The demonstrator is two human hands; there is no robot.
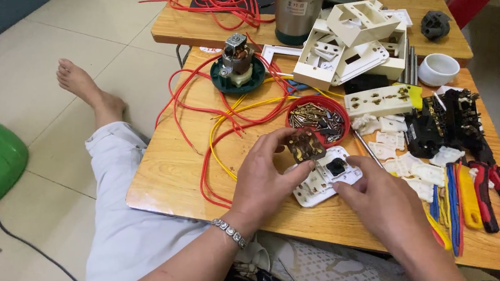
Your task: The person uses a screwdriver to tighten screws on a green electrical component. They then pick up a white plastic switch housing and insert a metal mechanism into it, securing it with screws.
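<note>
pinching a small dark socket insert (306, 145) between your left hand (265, 176) fingertips, just above the white switch plate (320, 180). your right hand (379, 204) fingers curl closed on the plate's right edge, pressing it to the wooden table (172, 176). red bowl of screws (318, 118) sits just beyond your fingertips.

The right hand (380, 200) covers part of the white switch plate (320, 182), and the left hand's (264, 179) fingers hide the edge of the small dark part (305, 145). The red bowl's (318, 120) contents — possibly screws — are too small to tell. The steel canister (295, 9) is cut off at the top edge.
</note>
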